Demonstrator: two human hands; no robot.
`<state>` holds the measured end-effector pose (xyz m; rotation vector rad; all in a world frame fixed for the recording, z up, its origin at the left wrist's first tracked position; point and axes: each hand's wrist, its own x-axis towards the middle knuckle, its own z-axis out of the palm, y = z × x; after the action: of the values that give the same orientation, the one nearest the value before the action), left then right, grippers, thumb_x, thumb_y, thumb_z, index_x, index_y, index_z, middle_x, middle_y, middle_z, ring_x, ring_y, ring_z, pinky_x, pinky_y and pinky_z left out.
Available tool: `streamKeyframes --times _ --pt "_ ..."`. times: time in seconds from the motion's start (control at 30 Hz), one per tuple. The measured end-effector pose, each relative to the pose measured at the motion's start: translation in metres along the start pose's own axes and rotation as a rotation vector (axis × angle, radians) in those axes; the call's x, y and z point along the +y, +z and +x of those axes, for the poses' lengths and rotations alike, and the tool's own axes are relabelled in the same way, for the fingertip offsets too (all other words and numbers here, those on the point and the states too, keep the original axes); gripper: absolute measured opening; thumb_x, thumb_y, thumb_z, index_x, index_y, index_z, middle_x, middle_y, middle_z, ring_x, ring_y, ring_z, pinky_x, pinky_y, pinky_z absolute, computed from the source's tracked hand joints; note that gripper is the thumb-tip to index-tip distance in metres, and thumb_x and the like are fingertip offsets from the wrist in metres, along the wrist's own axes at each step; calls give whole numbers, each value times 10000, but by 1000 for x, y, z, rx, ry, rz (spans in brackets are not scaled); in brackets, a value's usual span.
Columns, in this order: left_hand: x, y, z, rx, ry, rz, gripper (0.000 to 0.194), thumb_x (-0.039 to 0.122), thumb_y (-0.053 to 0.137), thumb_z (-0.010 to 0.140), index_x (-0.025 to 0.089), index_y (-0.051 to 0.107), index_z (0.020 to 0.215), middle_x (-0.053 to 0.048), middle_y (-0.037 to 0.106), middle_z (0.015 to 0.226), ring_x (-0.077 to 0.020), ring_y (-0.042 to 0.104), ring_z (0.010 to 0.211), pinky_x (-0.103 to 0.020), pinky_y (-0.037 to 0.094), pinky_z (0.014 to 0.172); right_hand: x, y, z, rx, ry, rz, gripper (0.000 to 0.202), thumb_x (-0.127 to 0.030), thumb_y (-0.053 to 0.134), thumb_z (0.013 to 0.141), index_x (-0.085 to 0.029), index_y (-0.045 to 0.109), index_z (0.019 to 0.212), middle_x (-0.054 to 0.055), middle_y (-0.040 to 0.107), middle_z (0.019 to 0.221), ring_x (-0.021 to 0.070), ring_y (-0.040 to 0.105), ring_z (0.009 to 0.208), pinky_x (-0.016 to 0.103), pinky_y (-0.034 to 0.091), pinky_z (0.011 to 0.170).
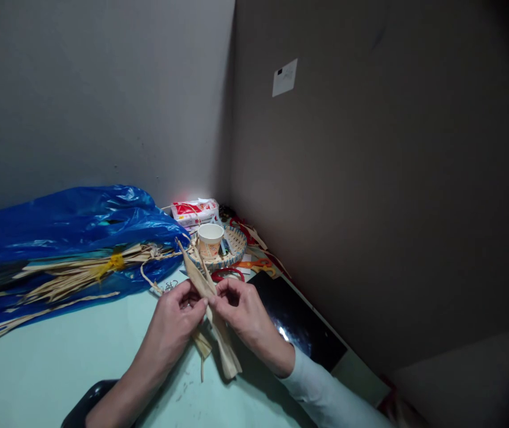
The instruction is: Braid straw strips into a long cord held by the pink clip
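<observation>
Between my hands, above the pale green table (103, 356), is a long dried leaf strip (225, 351), beige and partly folded lengthwise. My left hand (178, 312) pinches it near the middle from the left side. From the right, my right hand (243, 306) pinches the same strip, its thumb and fingertips close to the left thumb. The strip slants from upper left to lower right. Under my left hand a shorter leaf piece (201, 343) hangs or lies; I cannot tell whether it is joined to the strip.
A blue plastic bag (76, 217) with a bundle of dried strips (76, 273) lies left. Behind my hands are a woven basket (236, 244), a paper cup (210, 242), a wipes pack (195, 213) and orange-handled scissors (261, 266). A black sheet (299, 324) lies right, by the wall.
</observation>
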<state>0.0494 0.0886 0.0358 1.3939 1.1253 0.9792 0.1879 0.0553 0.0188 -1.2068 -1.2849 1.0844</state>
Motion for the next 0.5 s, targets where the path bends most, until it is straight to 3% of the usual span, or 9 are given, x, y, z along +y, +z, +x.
streamKeyframes --times 0.13,0.3,0.5 --pt "3 0 -3 -28 22 10 112 277 693 567 197 622 599 27 603 573 -172 535 594 -264 413 577 -5 2 -4 9 -36 -39 177 -321 642 788 -157 594 745 -15 511 670 121 425 618 249 341 585" --pt "-1 -7 -2 -35 13 -38 160 291 723 660 187 691 778 19 651 702 -180 562 710 -265 441 674 -10 -9 -2 -121 12 222 229 -367 689 781 -168 580 752 -30 495 677 115 412 627 242 326 606" --pt "9 -9 -7 -169 -197 -572 79 227 712 768 166 688 724 -28 660 757 -177 610 758 -263 528 742 -10 -12 1 -122 121 502 236 -332 732 745 -154 578 730 -21 501 691 98 397 617 229 315 609"
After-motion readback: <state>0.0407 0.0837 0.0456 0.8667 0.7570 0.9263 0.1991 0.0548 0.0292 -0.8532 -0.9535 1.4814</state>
